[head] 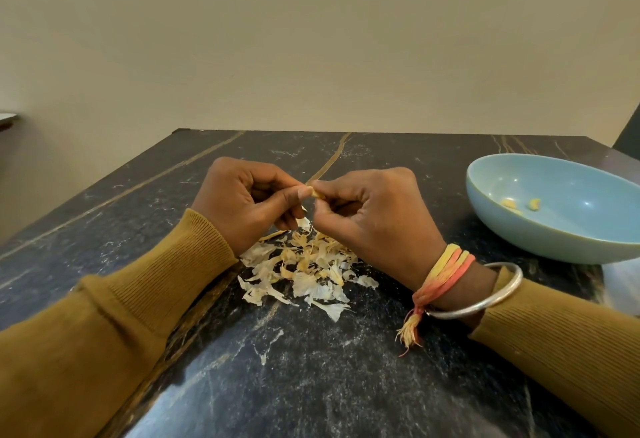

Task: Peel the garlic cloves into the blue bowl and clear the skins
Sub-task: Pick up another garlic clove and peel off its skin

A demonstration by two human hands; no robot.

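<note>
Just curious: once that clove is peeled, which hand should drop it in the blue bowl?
Probably the right hand: it pinches the clove, and the blue bowl sits on its side, farther from the left hand.

Wall: a plain cream-beige wall (311, 39) fills the upper half, unmarked, and meets the far edge of the table.
Table: a dark stone-look table (346, 385) — black, flecked with white and fine pale veins; thin golden-brown lines run from the far edge toward the near side.
Left border: a small pale ledge (7, 118) juts in, too little shown to tell what it is.
Right border: a dark panel (628, 134) rises behind the table's far right corner, cut off by the frame.
Beside the table, left: the same beige tone; wall or floor cannot be told.
Light: soft and even — a bluish sheen lies on the near tabletop.
</note>
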